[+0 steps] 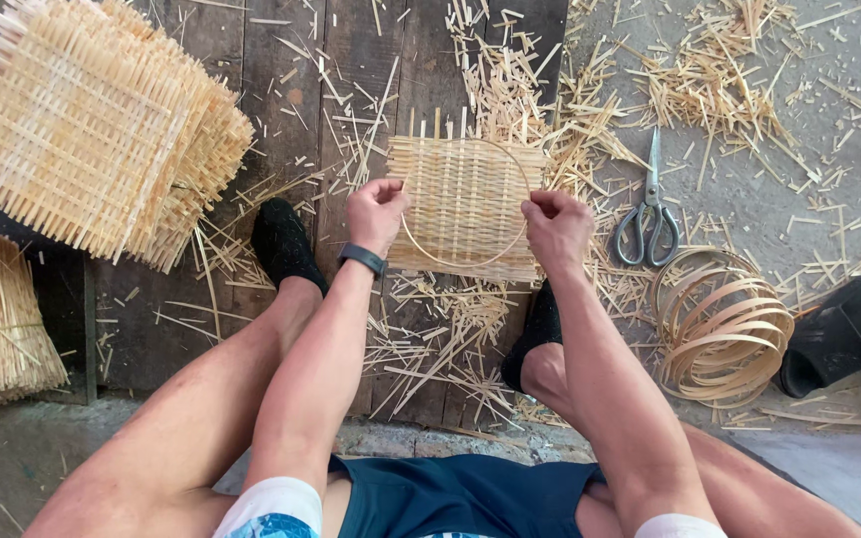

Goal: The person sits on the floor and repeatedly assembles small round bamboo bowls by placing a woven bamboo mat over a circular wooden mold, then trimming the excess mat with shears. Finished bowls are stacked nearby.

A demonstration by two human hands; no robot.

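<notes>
Here both hands hold a hoop (462, 261) flat over a woven mat (465, 204).

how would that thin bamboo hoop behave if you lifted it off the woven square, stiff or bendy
The hoop looks like one thin strip bent into a ring, so it is probably springy and very light. Both the left hand and the right hand pinch it, which suggests it may flex out of round. Lying flat on the woven mat, it seems unlikely to roll.

Square woven bamboo mat (465, 204) flat on dark planks; thin bamboo hoop (465, 261) lying over it.
</notes>
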